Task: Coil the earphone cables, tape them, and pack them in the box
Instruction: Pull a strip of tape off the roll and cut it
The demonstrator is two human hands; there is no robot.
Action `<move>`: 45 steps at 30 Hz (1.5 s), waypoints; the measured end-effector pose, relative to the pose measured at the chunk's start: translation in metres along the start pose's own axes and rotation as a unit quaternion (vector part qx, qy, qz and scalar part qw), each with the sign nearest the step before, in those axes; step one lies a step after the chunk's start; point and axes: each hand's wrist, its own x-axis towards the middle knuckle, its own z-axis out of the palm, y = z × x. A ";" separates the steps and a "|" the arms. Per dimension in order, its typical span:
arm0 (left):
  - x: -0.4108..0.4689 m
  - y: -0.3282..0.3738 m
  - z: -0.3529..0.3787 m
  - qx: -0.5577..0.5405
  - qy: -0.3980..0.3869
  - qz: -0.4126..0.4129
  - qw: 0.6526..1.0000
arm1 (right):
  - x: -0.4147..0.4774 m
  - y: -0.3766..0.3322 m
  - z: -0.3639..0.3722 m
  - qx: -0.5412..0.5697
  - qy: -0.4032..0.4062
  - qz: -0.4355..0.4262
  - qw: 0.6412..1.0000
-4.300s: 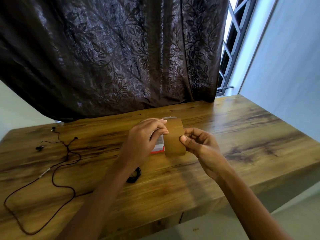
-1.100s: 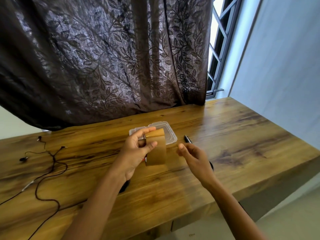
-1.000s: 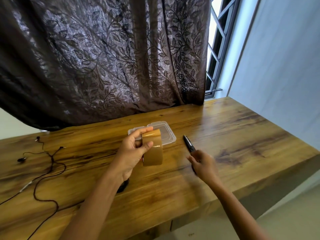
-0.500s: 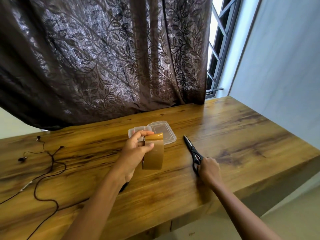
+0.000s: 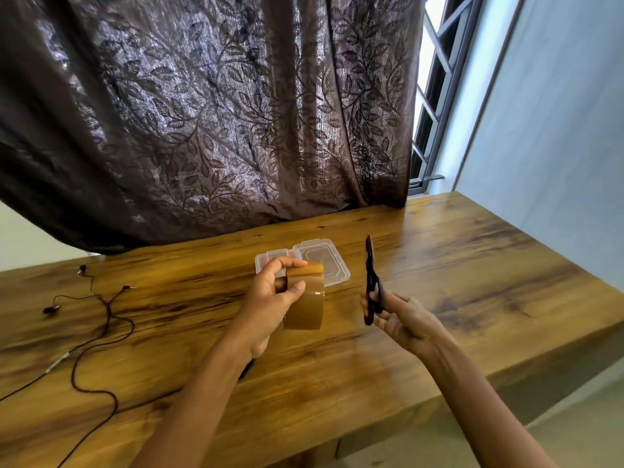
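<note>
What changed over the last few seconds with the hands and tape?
The right hand let go of the tape roll, reached right to the scissors on the table and lifted them, blades pointing away. The left hand still grips the roll. The box and earphone cable stayed put.

My right hand (image 5: 401, 319) no longer picks at the brown roll of packing tape (image 5: 305, 309). It has gone out to the black scissors (image 5: 371, 282) that lay on the wooden table (image 5: 472, 265), gripped their handles and lifted them clear, blades pointing up and away from me. My left hand (image 5: 270, 298) now holds the roll alone, thumb on its outer face.
</note>
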 end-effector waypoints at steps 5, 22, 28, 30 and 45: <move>0.001 0.000 0.001 0.027 -0.010 0.013 0.999 | -0.022 -0.014 0.049 -0.121 -0.037 -0.128 0.984; -0.002 0.008 -0.001 0.091 0.016 0.067 0.993 | -0.028 -0.008 0.090 -0.348 -0.089 -0.314 0.879; -0.003 0.007 0.000 0.114 0.032 0.067 0.991 | -0.028 -0.003 0.094 -0.310 -0.097 -0.316 0.891; -0.002 0.008 0.000 0.108 0.049 0.063 0.991 | -0.031 -0.002 0.094 -0.282 -0.111 -0.318 0.899; -0.005 0.009 -0.006 0.066 0.062 0.060 0.994 | -0.027 0.003 0.092 -0.320 -0.124 -0.327 0.881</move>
